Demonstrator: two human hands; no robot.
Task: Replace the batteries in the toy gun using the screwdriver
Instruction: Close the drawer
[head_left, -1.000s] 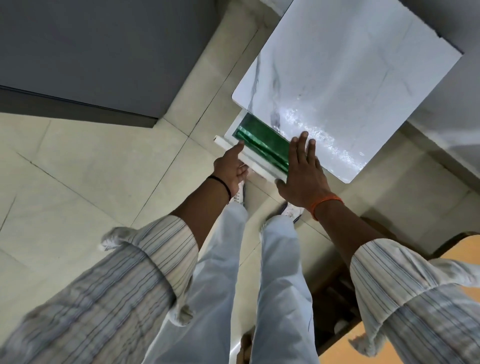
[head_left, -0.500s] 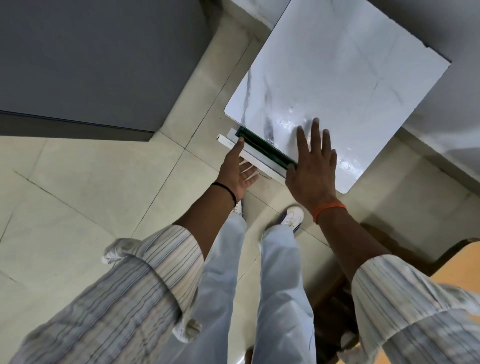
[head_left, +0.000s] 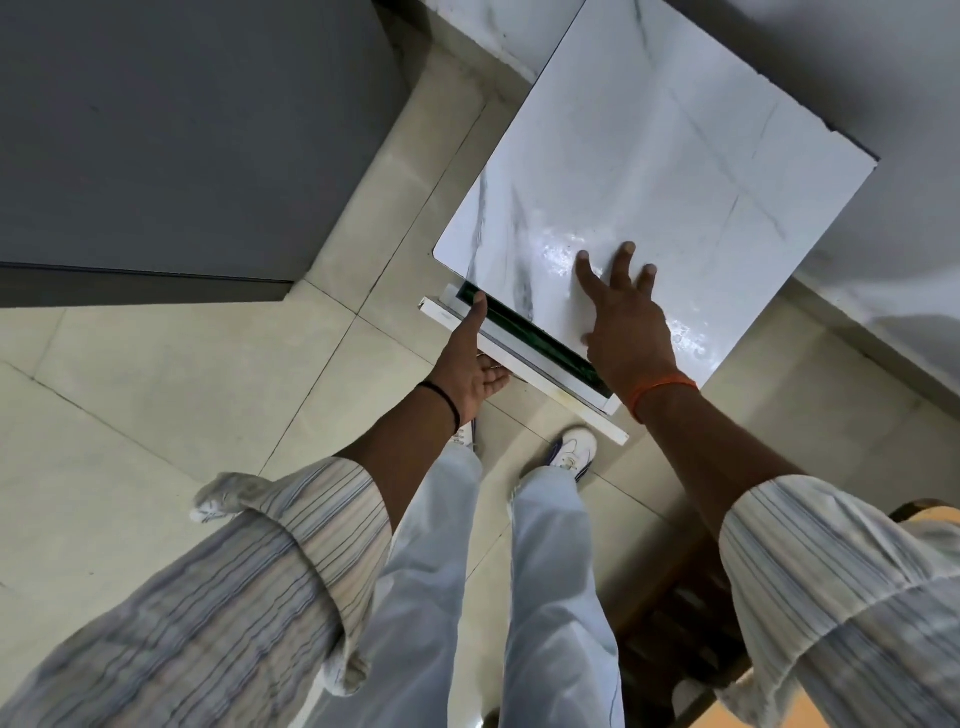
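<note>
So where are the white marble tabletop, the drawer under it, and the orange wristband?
white marble tabletop (head_left: 675, 171), head view, bare middle of its surface.
drawer (head_left: 524, 358), head view, its white front edge.
orange wristband (head_left: 660, 392), head view, the band on the wrist.

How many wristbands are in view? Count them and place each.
2. A black band on the left wrist, below the drawer front; an orange band on the right wrist, at the tabletop's near edge. Sleeves may hide more.

L grip (head_left: 470, 364) open; R grip (head_left: 626, 317) flat, splayed
</note>
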